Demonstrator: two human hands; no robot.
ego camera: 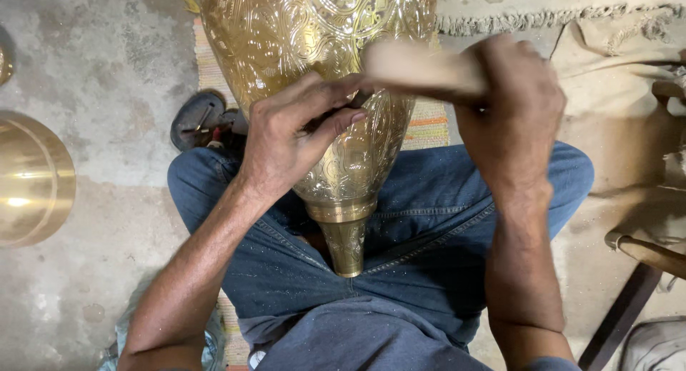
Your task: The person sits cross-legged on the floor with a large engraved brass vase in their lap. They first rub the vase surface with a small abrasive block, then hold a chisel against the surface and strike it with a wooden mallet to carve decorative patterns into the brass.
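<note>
From the head camera, a person is sitting cross-legged on a grey concrete floor (107, 92), wearing blue jeans (429, 228). A big shiny brass vase with carved swirly patterns (314, 49) is lying across the person's lap, with its narrow neck (348, 246) pointing back toward the body and its wide belly reaching away over a striped woven mat (429, 124).

The left hand (296, 139) is resting on the side of the vase. Its fingers are pinching closed around a small dark tool (357, 99), which is pressing against the carved metal. Most of the tool is hidden by the fingers.

The right hand (511, 110) is wrapping tight around a pale wooden mallet (421, 67). The mallet is looking blurry, and its head is sitting just above the left fingertips.

A round brass bowl (32, 178) is sitting on the floor at the left edge. A dark sandal (196, 121) is lying just beside the left knee. A tan cloth with a fringe (614, 57) is spreading out on the right, and a brown wooden handle (647, 253) is lying near the right knee.
</note>
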